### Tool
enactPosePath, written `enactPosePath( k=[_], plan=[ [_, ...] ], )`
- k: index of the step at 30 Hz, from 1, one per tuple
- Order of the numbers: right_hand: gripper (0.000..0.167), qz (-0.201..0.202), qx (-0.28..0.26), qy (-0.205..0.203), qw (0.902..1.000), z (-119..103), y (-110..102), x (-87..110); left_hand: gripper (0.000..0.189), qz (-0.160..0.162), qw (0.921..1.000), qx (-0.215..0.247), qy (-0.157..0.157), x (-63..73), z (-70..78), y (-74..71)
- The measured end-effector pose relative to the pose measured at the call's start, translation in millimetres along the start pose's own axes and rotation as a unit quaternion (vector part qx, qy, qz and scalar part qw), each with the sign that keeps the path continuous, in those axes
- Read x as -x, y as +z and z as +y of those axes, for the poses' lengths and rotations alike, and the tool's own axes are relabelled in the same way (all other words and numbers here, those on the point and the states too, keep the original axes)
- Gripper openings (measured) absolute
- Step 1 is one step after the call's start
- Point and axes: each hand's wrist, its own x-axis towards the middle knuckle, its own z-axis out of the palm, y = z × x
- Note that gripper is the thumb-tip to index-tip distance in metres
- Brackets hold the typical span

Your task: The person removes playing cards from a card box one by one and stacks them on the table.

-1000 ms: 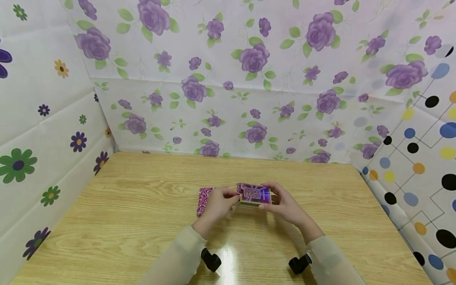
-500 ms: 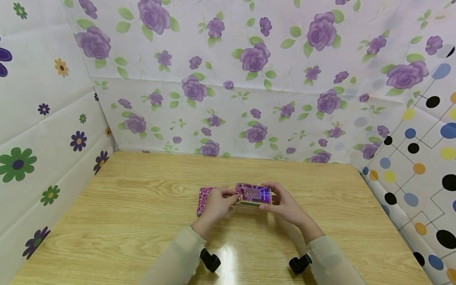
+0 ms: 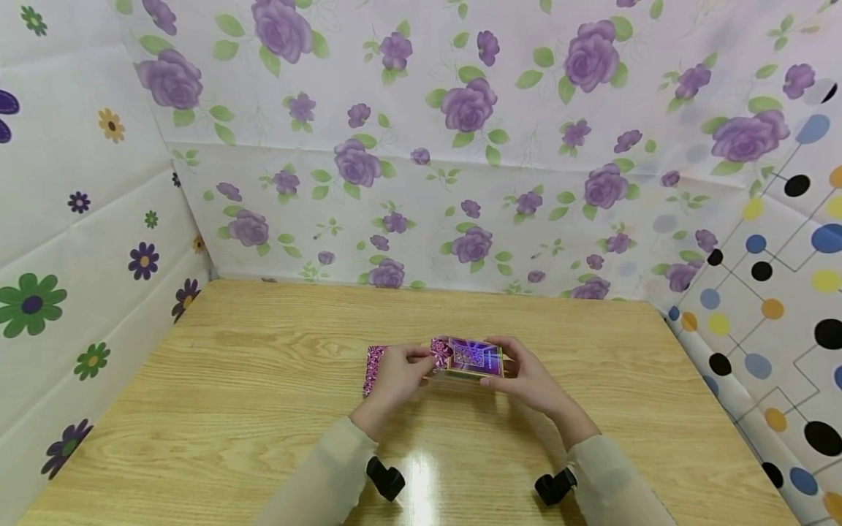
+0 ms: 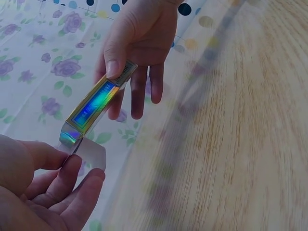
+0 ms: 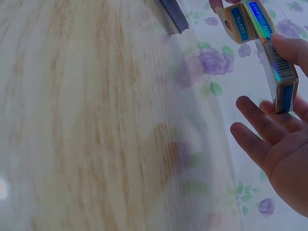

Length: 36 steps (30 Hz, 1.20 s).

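Observation:
My right hand (image 3: 526,374) grips a shiny purple and gold playing-card box (image 3: 476,356) by its right end, thumb on the near side. In the left wrist view the box (image 4: 96,108) shows its rainbow-foil narrow side and a pale open flap (image 4: 94,155). Pink patterned playing cards (image 3: 440,352) stick out of the box's left end. Finger and thumb of my left hand (image 3: 399,374) pinch them there. Left of the box, a pink patterned stack of cards (image 3: 372,369) lies on the table, partly hidden by my left hand.
The wood-grain table (image 3: 263,409) reaches back to a wall cloth with purple roses (image 3: 473,245). Flower-print cloth (image 3: 145,261) borders the left side, dotted cloth (image 3: 756,314) the right. Both wrists carry black cameras (image 3: 386,478).
My left hand has drawn slightly left, and more of the pink cards shows outside the box. The right hand keeps the box in nearly the same place.

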Motion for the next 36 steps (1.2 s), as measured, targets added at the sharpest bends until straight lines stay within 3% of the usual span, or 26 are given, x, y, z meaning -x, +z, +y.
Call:
enactPosePath(
  k=[12, 36],
  plan=[
    [0.078, 0.0, 0.009, 0.003, 1.0, -0.4, -1.2, -0.1, 0.022, 0.013, 0.9999, 0.004, 0.0, 0.2, 1.9, -2.2],
    [0.073, 0.013, 0.045, -0.01, 0.9988, 2.3, -2.0, -2.3, 0.023, 0.015, 0.9997, 0.018, 0.002, 0.3, 2.4, -5.2]
  ],
)
